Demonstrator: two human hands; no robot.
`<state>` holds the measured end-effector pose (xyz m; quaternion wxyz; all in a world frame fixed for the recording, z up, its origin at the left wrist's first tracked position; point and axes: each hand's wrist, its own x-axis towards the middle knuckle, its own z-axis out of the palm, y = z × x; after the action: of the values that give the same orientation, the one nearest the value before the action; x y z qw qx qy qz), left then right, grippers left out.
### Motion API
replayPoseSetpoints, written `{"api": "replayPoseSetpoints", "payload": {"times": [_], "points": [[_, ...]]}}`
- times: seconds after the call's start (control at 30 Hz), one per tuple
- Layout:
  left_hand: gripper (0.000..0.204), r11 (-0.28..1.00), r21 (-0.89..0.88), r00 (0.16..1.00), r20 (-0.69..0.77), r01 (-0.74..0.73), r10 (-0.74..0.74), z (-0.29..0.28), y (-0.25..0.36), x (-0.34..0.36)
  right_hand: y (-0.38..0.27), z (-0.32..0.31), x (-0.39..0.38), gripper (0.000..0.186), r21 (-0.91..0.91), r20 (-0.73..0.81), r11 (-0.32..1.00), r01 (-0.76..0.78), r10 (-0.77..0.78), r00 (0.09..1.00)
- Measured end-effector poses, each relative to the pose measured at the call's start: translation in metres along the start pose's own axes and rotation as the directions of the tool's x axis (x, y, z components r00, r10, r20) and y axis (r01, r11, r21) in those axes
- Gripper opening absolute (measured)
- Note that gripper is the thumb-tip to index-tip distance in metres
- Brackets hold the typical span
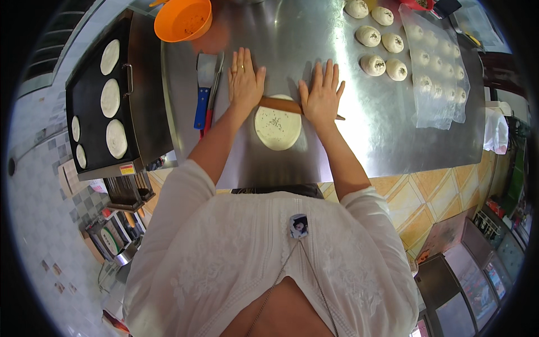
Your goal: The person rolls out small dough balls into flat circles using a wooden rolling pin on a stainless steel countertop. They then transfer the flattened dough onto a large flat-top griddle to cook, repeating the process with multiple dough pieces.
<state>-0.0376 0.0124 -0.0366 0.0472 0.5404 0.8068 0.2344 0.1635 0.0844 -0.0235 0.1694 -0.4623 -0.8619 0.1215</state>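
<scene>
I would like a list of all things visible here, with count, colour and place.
rolling pin: 1, wooden, under both hands
flat dough round: 1, pale, speckled, beneath the pin
dough balls: several, pale, table's far right
plastic sheet: 1, clear, covering more balls, right
orange bowl: 1, far left
spatulas: 2, blue and red handles, left of hands
griddle: 1, black, holding five flatbreads
steel table: 1, grey
left hand: flat on pin
right hand: flat on pin

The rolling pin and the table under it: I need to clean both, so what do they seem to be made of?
The rolling pin looks like plain brown wood with a matte finish. The table seems to be stainless steel: its grey surface throws bright glare and blurred reflections.
</scene>
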Motion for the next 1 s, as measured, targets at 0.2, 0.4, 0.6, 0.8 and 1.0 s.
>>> {"api": "replayPoseSetpoints", "payload": {"times": [0.2,0.4,0.6,0.8,1.0], "points": [[0.077,0.992,0.046,0.966,0.238,-0.118,0.104,-0.021,-0.008,-0.139,-0.017,-0.025,-0.125,0.058,0.159,0.22,0.981,0.114,-0.148,0.964],[0.053,0.995,-0.062,0.902,0.43,0.082,-0.048,-0.036,0.038,-0.059,-0.006,-0.049,-0.128,0.037,0.299,0.068,0.942,0.155,-0.183,0.981],[0.035,0.937,-0.188,0.685,0.725,0.293,-0.068,-0.055,0.053,-0.009,-0.011,-0.084,-0.135,0.039,0.339,0.022,0.904,0.262,-0.286,0.958],[0.037,0.972,-0.043,0.733,0.664,0.231,-0.145,-0.095,0.015,-0.08,-0.011,-0.102,-0.139,0.04,0.294,0.007,0.906,0.304,-0.32,0.947],[0.07,0.995,0.089,0.956,0.282,0.053,-0.076,-0.019,0.007,-0.097,-0.011,-0.021,-0.097,0.058,0.046,0.162,0.985,0.169,-0.174,0.971]]}}
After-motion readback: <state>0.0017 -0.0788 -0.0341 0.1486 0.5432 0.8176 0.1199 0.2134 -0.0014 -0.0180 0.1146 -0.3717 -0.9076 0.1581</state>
